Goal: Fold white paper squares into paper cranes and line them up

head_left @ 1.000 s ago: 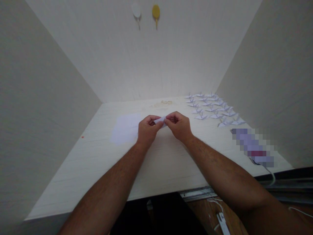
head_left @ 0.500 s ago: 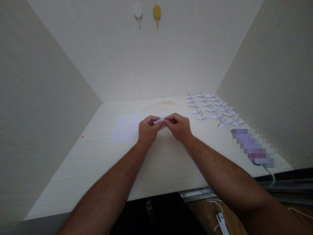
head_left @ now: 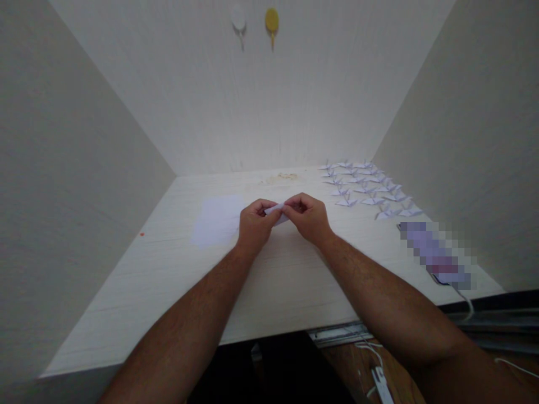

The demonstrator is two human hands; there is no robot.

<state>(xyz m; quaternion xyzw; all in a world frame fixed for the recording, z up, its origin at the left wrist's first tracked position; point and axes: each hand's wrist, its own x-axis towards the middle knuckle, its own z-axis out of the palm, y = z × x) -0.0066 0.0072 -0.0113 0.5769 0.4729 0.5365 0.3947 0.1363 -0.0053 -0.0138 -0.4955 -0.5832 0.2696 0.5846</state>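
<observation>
Between my two hands is a small folded piece of white paper [head_left: 279,215], held over the middle of the table. My left hand [head_left: 257,223] pinches its left part between thumb and fingers. The right part is pinched by my right hand [head_left: 309,217], with thumb and fingertips close to the left thumb. Much of the paper is covered by the fingers, so its exact folded shape is hidden. Left of my left hand lie flat white paper sheets [head_left: 217,220]. Beyond my right hand, several folded white paper cranes [head_left: 365,189] stand in rows.
A phone [head_left: 435,255], blurred out, lies at the right with a white cable [head_left: 465,306] over the table's front edge. Walls enclose the white table [head_left: 168,303] at the back and sides. Two hooks, one white [head_left: 238,19] and one yellow [head_left: 272,21], hang on the back wall.
Hardly anything differs. Both hands keep their pinch on the folded paper, with only a very slight shift of the fingers and the camera view.
</observation>
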